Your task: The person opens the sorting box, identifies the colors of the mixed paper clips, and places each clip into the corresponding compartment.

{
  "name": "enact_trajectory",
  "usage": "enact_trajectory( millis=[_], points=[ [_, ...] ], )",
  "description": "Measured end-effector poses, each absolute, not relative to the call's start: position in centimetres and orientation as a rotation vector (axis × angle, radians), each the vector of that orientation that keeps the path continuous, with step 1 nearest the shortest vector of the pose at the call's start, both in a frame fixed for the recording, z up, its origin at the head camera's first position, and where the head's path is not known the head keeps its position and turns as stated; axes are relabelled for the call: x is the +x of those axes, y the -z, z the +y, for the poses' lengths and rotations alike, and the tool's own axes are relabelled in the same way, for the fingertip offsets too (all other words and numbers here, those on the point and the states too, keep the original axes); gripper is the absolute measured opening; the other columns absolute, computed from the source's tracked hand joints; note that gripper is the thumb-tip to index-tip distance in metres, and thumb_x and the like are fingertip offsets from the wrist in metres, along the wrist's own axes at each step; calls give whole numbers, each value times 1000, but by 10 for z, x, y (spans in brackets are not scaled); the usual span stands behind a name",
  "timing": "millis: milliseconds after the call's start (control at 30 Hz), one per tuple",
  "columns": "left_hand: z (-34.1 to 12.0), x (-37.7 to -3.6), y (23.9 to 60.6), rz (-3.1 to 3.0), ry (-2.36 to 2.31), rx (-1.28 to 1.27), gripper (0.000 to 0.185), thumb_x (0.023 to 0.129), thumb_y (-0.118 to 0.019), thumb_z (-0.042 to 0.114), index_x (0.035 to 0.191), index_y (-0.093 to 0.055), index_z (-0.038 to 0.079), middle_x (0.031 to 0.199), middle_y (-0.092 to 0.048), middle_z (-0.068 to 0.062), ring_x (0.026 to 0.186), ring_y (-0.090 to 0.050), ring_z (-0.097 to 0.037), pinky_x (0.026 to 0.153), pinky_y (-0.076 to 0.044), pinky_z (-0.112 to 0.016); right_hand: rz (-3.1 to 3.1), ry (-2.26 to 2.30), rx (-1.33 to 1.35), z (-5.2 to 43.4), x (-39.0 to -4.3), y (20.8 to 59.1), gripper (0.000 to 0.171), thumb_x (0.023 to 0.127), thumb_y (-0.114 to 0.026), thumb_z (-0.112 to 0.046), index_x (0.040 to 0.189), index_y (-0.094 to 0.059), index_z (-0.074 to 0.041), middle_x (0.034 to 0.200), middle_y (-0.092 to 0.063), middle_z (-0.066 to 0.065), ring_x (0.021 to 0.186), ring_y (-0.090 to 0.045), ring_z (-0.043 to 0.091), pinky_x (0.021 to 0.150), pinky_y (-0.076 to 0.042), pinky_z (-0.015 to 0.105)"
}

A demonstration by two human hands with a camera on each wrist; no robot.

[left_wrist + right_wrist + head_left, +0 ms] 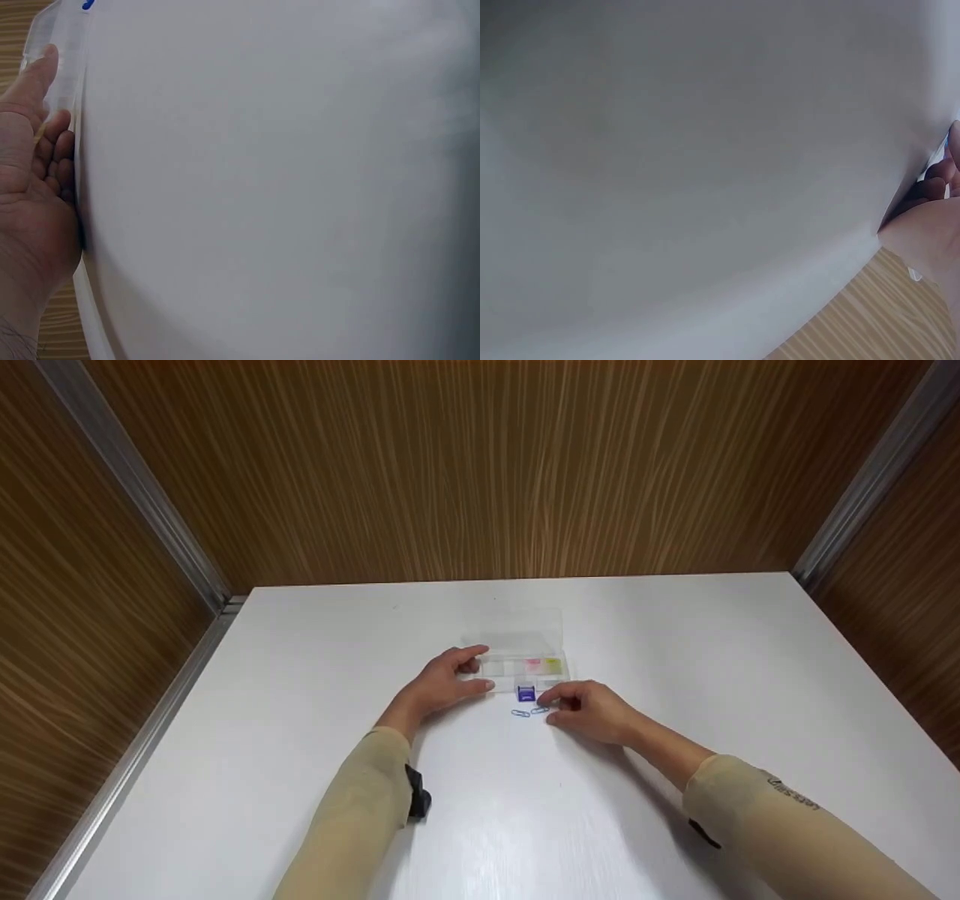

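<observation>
Clips (529, 711) lie loose on the table (300, 720), just near of the open box (523, 662) — none look stowed yet. My left hand (442, 684) steadies the box's left end, fingers relaxed; my right hand (589, 710) curls at one clip — pinch unclear.

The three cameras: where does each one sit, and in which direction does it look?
Head: sits high, looks forward and down at the white table, the clear box, paper clips; both forearms, left hand, right hand show.
Left wrist: looks along the palm, mostly tabletop; the left hand at the box's edge.
Right wrist: mostly tabletop; only the right hand's curled fingers at the frame's edge.
All share the table.
</observation>
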State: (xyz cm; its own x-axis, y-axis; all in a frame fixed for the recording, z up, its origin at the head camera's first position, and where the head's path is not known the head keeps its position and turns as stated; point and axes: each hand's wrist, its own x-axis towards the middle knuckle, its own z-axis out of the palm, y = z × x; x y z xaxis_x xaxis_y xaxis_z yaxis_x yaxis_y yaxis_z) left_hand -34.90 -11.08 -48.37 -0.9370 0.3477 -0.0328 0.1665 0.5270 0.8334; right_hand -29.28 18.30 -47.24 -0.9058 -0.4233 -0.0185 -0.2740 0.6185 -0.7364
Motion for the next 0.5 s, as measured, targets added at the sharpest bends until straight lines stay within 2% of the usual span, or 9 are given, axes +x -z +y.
enact_trajectory(
  millis=[500],
  points=[
    [-112, -349, 485, 2571, -1373, 449, 67, 96, -82, 35, 156, -54, 25, 127, -56, -1, 120, -49, -22, 114, -38, -42, 2700, 1130, -539, 179, -291, 475, 18, 95, -78, -9, 112, -81, -15, 94, -63, 2, 93, -53, 22, 80, -42, 34]
  ],
)
